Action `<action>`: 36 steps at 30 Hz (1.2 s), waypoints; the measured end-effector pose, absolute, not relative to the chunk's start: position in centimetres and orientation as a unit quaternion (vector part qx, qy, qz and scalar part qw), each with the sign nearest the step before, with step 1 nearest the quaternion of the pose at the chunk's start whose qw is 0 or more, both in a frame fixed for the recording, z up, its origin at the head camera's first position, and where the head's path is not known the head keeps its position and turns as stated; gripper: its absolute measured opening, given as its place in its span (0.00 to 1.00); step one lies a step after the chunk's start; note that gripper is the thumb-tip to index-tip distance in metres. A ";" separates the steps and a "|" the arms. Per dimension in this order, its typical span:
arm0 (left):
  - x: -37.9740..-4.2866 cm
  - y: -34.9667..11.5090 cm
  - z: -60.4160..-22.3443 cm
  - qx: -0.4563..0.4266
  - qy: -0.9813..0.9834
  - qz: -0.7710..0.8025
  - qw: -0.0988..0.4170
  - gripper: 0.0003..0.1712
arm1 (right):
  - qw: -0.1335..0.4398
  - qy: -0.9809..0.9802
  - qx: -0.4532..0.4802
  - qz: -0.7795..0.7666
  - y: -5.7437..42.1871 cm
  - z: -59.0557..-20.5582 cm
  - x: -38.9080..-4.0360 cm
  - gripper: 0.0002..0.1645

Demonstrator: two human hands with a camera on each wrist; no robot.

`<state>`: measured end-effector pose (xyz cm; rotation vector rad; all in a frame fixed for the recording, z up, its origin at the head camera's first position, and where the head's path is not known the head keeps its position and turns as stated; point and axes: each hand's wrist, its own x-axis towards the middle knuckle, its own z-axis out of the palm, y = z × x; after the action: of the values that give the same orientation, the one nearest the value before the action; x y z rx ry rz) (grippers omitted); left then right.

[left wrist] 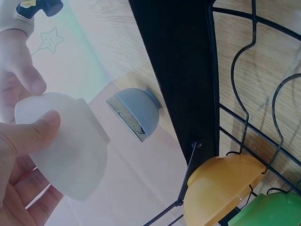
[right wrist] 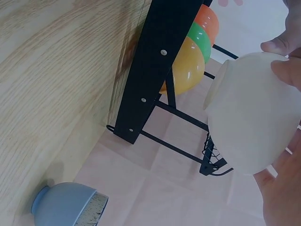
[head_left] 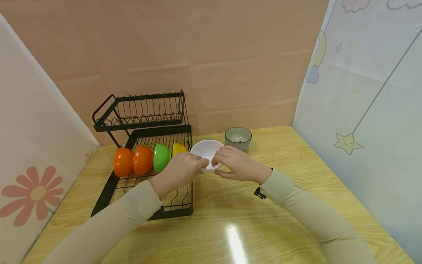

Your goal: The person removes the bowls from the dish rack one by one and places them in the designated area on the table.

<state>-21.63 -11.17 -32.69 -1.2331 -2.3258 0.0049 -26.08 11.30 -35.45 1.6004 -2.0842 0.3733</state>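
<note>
Peach-coloured sheet (head_left: 224,66) behind a wood-grained desk (head_left: 263,227). At left, a black two-tier rack (head_left: 141,128) carries two orange bowls (head_left: 123,162), a green bowl (head_left: 161,158) and a yellow bowl (head_left: 179,148), set on edge in a row. Right of them, the left hand (head_left: 181,167) and the right hand (head_left: 236,164) reach inward from cuffed sleeves (head_left: 138,201), together holding a white bowl (head_left: 206,148) just beside the rack: fingers curl over its rim, thumbs press its outer wall. Farther right, a blue-grey bowl (head_left: 238,138) stands upright on the desk. Head view shows the white bowl's hollow; both wrist views show its outer wall and foot. Materials: matt, round-walled white bowl; glossy coloured bowls; thin rack wires; blue-grey bowl speckled inside, dark-rimmed.
</note>
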 end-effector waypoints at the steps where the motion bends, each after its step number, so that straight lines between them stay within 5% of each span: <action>1: -21.6 -11.2 -32.7 -0.453 -0.856 0.002 0.251 0.14 | 0.242 -0.762 0.586 0.136 11.3 -35.5 -26.1 0.12; 36: -21.5 -11.0 -32.7 -0.457 -0.854 -0.008 0.247 0.14 | 0.269 -0.750 0.594 0.110 11.1 -35.8 -26.1 0.15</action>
<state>-21.53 -11.01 -32.69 -1.2463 -2.3289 -0.0230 -26.10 11.05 -35.84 1.6012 -2.0228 0.2967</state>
